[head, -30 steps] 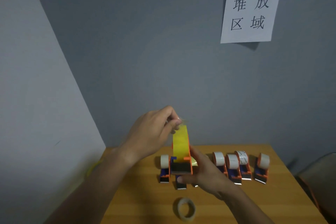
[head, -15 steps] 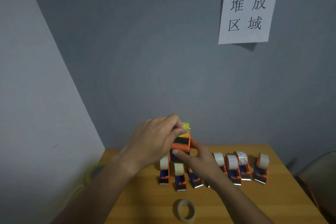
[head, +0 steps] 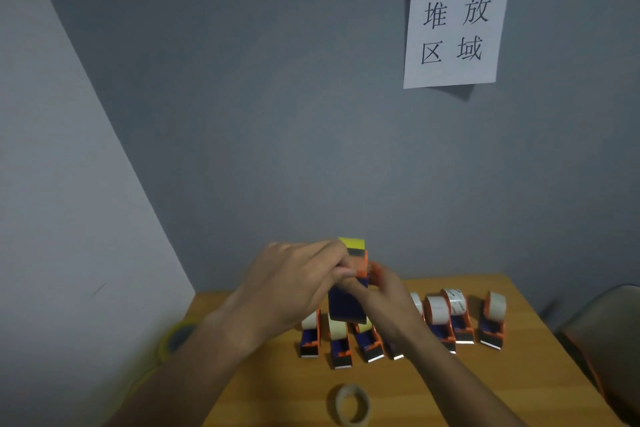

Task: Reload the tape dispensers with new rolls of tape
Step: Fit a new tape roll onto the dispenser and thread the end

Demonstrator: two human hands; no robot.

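Note:
Both hands hold one orange and blue tape dispenser [head: 347, 305] up above the wooden table [head: 519, 388]. A yellow tape end [head: 351, 242] sticks up from its top. My left hand [head: 298, 284] grips the dispenser's upper part from the left, fingers curled at the tape. My right hand [head: 384, 298] holds it from the right and below. Behind and under the hands a row of loaded dispensers [head: 446, 319] stands on the table, each with a pale roll.
A nearly spent tape core [head: 351, 404] lies at the table's front. A yellow tape roll [head: 173, 336] shows blurred at the left table edge. A paper sign [head: 457, 10] hangs on the grey wall. A chair [head: 606, 333] stands to the right.
The long strip of yellow tape pulled up by my left hand is now down to a short end at the dispenser's top. Both hands raised and tilted the dispenser.

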